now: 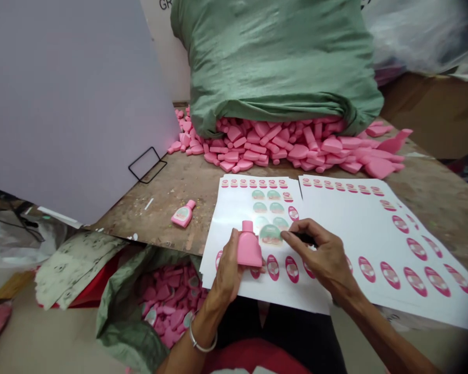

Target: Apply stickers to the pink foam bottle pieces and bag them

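Observation:
My left hand [228, 267] is closed around a small pink bottle [249, 249], which stands neck up with a bare face toward me. Thumb and finger of my right hand [322, 254] pinch the edge of a green and pink label sticker [271, 235], just right of the bottle. A dark slim object [302, 238] lies within the same hand; its kind is hidden by the fingers. Under both hands is a white sticker sheet [234, 208] with rows of green labels and pink oval ones.
A second sticker sheet [335, 223] lies to the right. One labelled bottle [184, 214] rests on the table [140, 208] at left. Behind, a green sack [281, 57] spills many pink bottles [253, 148]. Below the table edge, an open green bag [120, 306] holds labelled bottles.

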The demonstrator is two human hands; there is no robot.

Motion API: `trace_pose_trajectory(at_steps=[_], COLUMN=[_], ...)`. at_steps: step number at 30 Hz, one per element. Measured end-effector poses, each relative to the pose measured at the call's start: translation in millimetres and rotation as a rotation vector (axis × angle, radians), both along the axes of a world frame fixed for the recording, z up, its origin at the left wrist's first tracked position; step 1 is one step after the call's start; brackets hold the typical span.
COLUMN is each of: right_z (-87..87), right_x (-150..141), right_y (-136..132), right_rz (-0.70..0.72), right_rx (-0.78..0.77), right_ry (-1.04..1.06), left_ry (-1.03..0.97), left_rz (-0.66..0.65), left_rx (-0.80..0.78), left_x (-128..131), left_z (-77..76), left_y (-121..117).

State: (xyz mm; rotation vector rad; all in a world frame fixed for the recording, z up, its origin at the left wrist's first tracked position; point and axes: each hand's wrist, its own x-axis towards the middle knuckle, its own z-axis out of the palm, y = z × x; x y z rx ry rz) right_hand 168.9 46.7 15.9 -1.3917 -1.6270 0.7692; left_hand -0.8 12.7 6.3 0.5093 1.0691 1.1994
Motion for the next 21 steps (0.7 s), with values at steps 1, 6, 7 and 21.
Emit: trace_pose_trajectory(at_steps=[1,6,7,21], right_z=[4.2,9.4,8.8,5.4], right_x=[-3,-19,-21,-25], right_y=[-2,-11,-13,-15], right_rz=[0.027,0.077,0.078,0.075], right_rx=[-0.012,-0.048,-0.046,-0.031], right_ry=[0.014,0.042,0.039,-0.029], left_ry=[-0.039,-0.072,-0.073,-0.066], left_rz=[0.007,-0.004,-0.009,-0.069], left_rx=[-0.001,0.012,0.012,0.068], left_x=[1,6,6,1], left_z=[2.3,10.7,11.1,10.4], left_y=[0,1,1,0])
